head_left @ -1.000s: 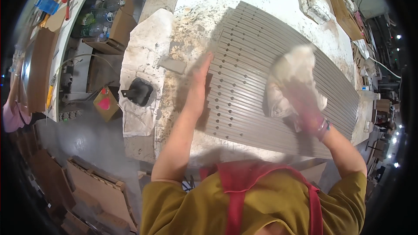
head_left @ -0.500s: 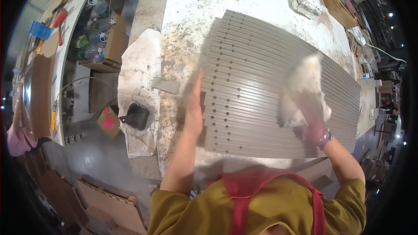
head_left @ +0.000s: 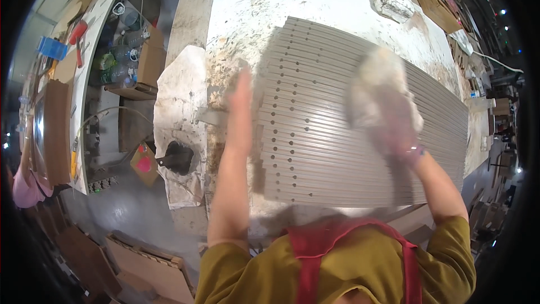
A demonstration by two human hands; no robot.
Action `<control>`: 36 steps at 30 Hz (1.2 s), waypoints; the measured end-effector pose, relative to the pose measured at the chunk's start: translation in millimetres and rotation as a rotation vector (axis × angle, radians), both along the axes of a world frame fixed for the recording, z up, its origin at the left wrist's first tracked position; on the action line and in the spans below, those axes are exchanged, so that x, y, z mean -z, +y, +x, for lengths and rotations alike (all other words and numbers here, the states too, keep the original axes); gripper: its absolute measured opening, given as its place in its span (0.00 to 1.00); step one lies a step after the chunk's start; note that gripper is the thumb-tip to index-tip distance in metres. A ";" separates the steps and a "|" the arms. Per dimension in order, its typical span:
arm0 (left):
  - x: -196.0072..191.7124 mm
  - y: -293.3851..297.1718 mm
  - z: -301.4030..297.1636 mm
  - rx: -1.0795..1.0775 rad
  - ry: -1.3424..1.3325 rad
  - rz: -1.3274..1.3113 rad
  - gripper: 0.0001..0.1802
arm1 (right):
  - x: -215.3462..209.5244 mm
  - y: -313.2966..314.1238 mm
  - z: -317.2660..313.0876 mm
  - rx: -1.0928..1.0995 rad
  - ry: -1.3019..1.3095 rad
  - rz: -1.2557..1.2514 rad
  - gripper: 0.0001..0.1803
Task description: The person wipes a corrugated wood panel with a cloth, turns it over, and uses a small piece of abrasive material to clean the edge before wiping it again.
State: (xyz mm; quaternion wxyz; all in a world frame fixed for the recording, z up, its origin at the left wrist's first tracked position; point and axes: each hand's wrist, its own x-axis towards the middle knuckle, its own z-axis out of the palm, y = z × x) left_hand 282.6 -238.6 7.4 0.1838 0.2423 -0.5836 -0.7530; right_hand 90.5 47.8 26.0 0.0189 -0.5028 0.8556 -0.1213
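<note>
Pressing rag (head_left: 378, 87) on slats (head_left: 332, 135), right hand (head_left: 396, 129)

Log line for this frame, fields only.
left hand: flat at slat stack edge | right hand: pressing white cloth on slats | surface: stained workbench

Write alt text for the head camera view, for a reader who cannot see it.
Seen from above, a person's right hand presses a white cloth onto a row of grey slats laid side by side on a stained white workbench, while the left hand lies flat at the slats' left ends. The hands are motion-blurred.
</note>
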 end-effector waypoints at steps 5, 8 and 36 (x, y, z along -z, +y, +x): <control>-17.0 4.9 -30.8 0.207 -0.098 -0.091 0.49 | -13.9 -45.1 7.2 -0.089 -0.036 0.045 0.28; 15.2 -18.7 -23.9 0.161 -0.035 0.137 0.46 | -33.7 -165.6 41.4 -0.286 0.011 -0.118 0.29; 53.4 -25.8 -37.5 0.164 -0.040 0.181 0.51 | -19.0 -195.9 26.7 -0.156 -0.079 -0.082 0.25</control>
